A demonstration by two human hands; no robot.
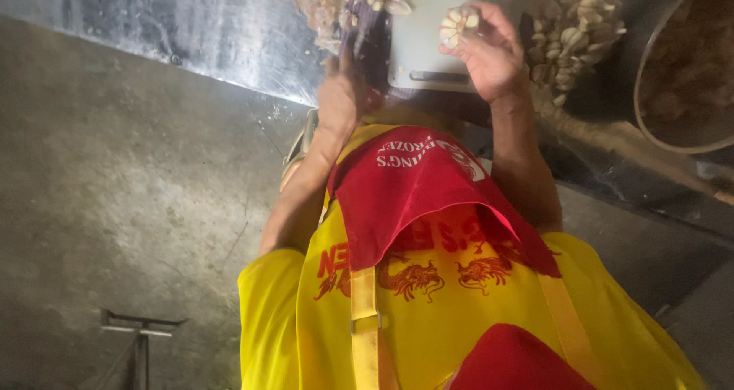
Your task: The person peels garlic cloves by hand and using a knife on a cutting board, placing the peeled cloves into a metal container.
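- Head view: right hand [489, 57] has its grip closed on a garlic bulb [459, 24], pinched betw. thumb and fingertips and held just above the near end of a white cutting board [428, 46].
- Left hand [340, 95] only shows its back. It's curled by a purple, blurred strip [365, 34], but can't tell if that grip is closed on anything, or what the strip is.
- Risk 1: the bulb is held by its edges only. It looks already splitting, so a clove could pop loose and roll off the board, past the tabletop [191, 30] edge to the floor [115, 206] below the wrists.
- Risk 2: if the strip by the left grip is a blade (can't confirm), the right fingertips sit close to it. A slip on dry skin could nick a finger.
- Risk 3: dim light, glare on the metal and motion blur make fine work at the fingertips hard to judge.
- Risk 4: loose garlic skins [321, 0] beyond the left grip could slide underhand.
- Bulb look: pale cream-white, cloves fanned open like petals, papery skin partly off, roughly palm-sized in the grip, dry.
- Around it: pile of garlic cloves [573, 30] just outboard of the right grip, big metal bowl [650, 122] farther out that side w/ brownish contents.
- Red apron [413, 199] over a yellow shirt [275, 313] fills the space below both forearms.
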